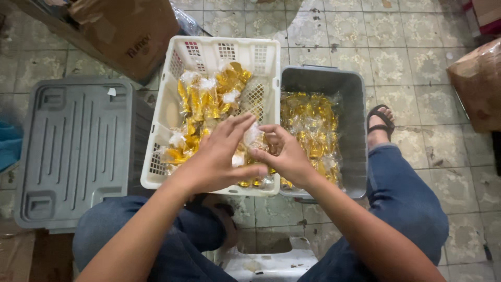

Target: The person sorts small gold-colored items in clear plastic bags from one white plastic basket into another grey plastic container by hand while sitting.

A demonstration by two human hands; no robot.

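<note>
Holding a small clear packet (254,137) between both our hands, we work just above the front edge of the white basket (219,49). Our left hand (216,156) has its thumb under the packet and its fingers spread over the top. Our right hand (284,154) pinches the packet's right side with curled fingers. So both hands are gripping the one packet.

We think the packet is very light and soft. Its shiny plastic looks crinkly and may be a bit slippery. What is inside could get squashed, so we would pinch it gently at the edges, not in the middle.

The white basket holds a heap of gold packets (209,102). Touching its right side is a grey bin (355,83) with more gold packets (310,128) in it. A grey lid (78,151) lies to the left.

We sit on a low white stool (271,261), in blue jeans, with one foot in a black sandal (380,121). The floor (417,47) is old patterned tile, stained and worn. Brown cardboard boxes (128,31) stand around us.
</note>
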